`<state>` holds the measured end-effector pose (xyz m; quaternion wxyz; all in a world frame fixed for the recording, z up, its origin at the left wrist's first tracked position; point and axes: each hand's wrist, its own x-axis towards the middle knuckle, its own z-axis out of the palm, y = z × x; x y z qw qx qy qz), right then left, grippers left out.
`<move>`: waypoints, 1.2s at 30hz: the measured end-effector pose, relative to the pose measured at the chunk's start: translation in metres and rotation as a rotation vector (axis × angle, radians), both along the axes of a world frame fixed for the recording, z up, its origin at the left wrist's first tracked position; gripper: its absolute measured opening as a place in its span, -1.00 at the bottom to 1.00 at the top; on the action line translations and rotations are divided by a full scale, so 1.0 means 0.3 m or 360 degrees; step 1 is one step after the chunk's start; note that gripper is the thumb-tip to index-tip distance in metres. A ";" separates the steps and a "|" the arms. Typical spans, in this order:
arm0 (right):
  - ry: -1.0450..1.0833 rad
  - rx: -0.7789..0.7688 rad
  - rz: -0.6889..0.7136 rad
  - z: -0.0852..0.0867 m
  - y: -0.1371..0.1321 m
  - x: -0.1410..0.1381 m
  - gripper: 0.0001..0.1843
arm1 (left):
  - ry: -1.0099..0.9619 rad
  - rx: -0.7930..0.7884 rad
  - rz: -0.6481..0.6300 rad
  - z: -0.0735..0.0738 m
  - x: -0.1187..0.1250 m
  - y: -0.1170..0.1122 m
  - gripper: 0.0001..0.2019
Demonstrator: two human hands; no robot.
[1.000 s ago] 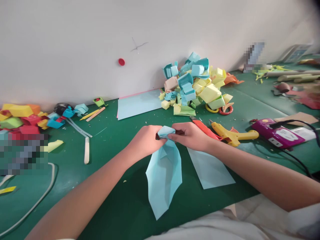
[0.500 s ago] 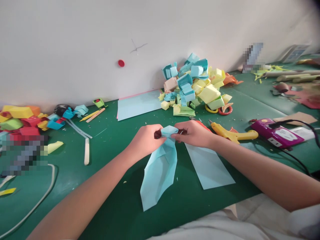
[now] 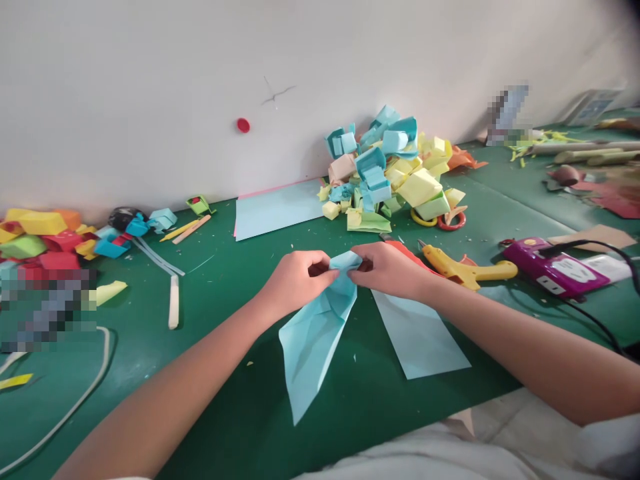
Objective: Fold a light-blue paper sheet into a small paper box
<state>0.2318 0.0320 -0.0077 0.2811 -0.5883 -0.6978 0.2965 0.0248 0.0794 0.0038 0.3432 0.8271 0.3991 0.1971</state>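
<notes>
A light blue paper sheet [image 3: 313,337] hangs above the green table, pinched at its top end between both hands. My left hand [image 3: 295,277] is closed on the top of the sheet from the left. Opposite it, my right hand [image 3: 390,267] grips the same gathered end from the right. The paper's long lower part droops toward me and narrows to a point. A second flat light blue sheet [image 3: 417,337] lies on the mat just under my right wrist.
A pile of folded blue and yellow paper pieces [image 3: 390,170] sits by the wall. A yellow glue gun [image 3: 467,270], a purple power strip [image 3: 555,273], scissors' ring handles [image 3: 445,219] and a red cutter lie to the right. Colourful scraps [image 3: 45,240] and a white cable [image 3: 75,400] are at left.
The hanging paper has swung and twisted to the left and narrowed, while both hands keep pinching its top and have shifted only slightly.
</notes>
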 end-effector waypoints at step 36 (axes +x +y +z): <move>0.0022 0.0173 0.0082 -0.016 0.001 -0.025 -0.87 | 0.0050 -0.0161 -0.0053 0.022 -0.018 0.027 -0.78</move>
